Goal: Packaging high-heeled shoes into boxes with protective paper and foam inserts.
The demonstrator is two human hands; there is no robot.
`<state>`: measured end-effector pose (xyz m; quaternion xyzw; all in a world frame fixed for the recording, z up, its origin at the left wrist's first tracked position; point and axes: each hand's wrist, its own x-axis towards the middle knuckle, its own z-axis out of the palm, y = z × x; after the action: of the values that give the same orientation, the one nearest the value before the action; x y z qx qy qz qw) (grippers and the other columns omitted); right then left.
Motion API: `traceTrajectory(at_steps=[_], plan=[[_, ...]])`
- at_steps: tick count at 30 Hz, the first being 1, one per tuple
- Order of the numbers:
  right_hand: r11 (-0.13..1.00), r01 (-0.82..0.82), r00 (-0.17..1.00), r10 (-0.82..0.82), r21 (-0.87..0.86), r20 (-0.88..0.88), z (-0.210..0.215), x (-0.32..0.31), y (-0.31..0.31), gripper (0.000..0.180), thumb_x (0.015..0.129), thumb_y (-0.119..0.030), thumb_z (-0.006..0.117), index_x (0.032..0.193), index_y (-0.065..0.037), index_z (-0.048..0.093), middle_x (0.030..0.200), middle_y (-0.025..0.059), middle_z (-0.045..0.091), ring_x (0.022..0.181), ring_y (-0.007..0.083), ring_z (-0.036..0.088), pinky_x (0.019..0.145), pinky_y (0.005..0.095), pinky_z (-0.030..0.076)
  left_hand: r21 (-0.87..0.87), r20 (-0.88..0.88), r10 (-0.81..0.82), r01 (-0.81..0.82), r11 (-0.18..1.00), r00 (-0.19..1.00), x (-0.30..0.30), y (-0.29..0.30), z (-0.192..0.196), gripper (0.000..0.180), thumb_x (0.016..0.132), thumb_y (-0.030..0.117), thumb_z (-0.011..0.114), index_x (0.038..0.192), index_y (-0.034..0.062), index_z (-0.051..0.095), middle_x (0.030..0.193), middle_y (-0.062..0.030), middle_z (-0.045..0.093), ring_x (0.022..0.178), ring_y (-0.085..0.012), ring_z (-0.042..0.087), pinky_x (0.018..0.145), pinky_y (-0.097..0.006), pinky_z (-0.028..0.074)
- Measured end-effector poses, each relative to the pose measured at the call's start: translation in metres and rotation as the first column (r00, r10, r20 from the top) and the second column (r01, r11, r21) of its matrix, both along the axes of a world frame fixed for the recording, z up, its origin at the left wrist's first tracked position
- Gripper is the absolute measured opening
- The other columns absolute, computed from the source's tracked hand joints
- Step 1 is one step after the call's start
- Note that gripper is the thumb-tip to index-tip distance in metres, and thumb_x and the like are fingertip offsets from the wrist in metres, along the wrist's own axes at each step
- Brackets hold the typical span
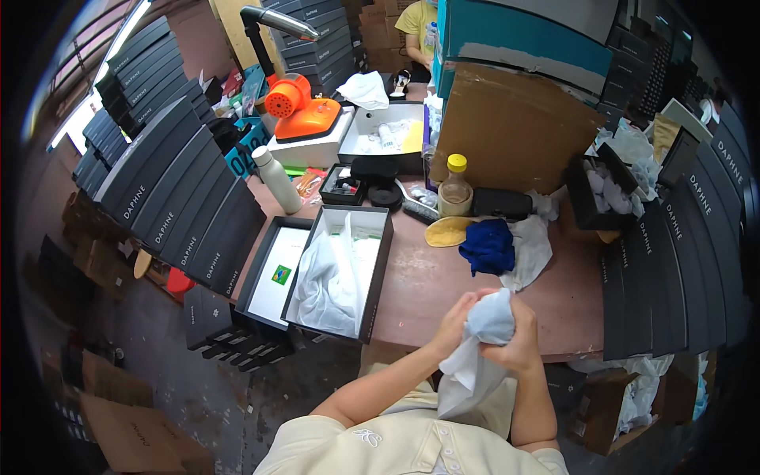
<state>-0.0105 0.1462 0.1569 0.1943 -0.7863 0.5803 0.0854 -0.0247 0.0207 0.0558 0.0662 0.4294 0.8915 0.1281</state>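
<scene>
My two hands grip a bundle of white soft wrapping (pixel 489 318) over the near edge of the table. My left hand (pixel 457 323) is closed on its left side, and my right hand (pixel 518 339) is wrapped round its right side. The loose end hangs down in front of my shirt; whatever the wrapping may contain is hidden. To the left, an open dark shoe box (pixel 378 261) holds another piece of white wrapping (pixel 326 289). Its lid (pixel 261 279), white inside with a small green sticker, lies beside it. A blue cloth (pixel 487 247) and a pale cloth (pixel 529 252) lie beyond my hands.
Dark shoe boxes are stacked at left (pixel 186 206) and right (pixel 681 269). At the back stand an orange hot-air blower (pixel 305 111), a white bottle (pixel 277 182) and a yellow-capped bottle (pixel 455 194). A large cardboard box (pixel 514 134) blocks the far side. Another person (pixel 416 32) sits behind.
</scene>
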Motion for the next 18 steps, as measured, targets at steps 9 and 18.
traceTrajectory(at_steps=[9, 18], plan=[[0.576, -0.184, 0.925, 0.376, -0.796, 0.058, -0.008, -0.198, -0.146, 0.031, 0.074, -0.02, 0.057, 0.101, -0.004, 0.056, 0.091, 0.0023, 0.055, 0.081, 0.011, 0.053, 0.073, 0.0251, 0.045, -0.869, -0.374, -0.174, -0.409, -0.279, 0.911, -0.097, -0.221, 0.021, 0.032, 0.079, 0.023, 0.057, 0.106, 0.0057, 0.052, 0.109, -0.0125, 0.053, 0.101, -0.0329, 0.048, 0.087, -0.05, 0.033], [0.652, -0.252, 0.967, 0.139, 0.716, 0.213, -0.085, -0.235, -0.295, 0.044, 0.062, -0.03, 0.066, 0.097, -0.004, 0.069, 0.096, 0.0187, 0.067, 0.091, 0.0293, 0.065, 0.08, 0.0378, 0.05, -0.646, 0.146, -0.151, -0.021, -0.763, 0.978, -0.08, -0.263, 0.026, 0.071, 0.067, 0.036, 0.063, 0.126, 0.0, 0.046, 0.139, -0.0163, 0.038, 0.138, -0.0369, 0.014, 0.1, -0.071, 0.009]])
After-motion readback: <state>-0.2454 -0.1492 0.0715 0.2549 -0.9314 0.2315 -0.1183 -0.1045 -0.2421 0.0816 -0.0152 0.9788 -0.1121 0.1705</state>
